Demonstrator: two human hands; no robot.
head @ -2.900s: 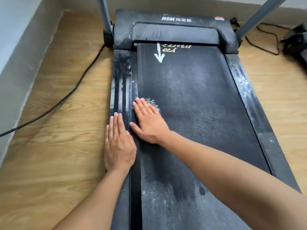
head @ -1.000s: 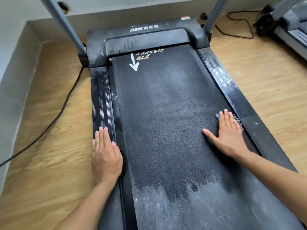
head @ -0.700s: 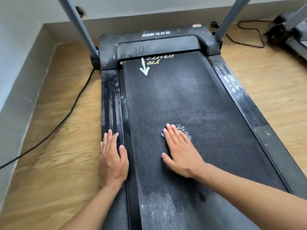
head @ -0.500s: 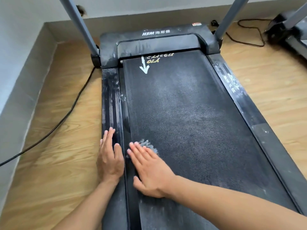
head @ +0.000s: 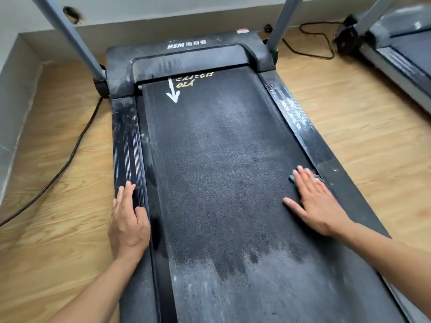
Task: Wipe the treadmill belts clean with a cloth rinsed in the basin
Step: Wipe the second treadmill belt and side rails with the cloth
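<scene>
Head view: the right hand lies flat with its fingers straight and thumb spread, pressing a grey cloth onto the belt. The cloth sits at the belt's right edge, against the right rail, and only its fringe shows past the fingertips. The left hand rests palm down on the ribbed left rail, fingers straight and together, holding nothing. Around the middle the belt is dark. Near the person it is pale with dust, and a lighter patch lies toward its far end. A white arrow and yellow lettering mark that far end, beside the motor cover. A black cord runs over the wooden floor on the left. A second treadmill stands at the right.
</scene>
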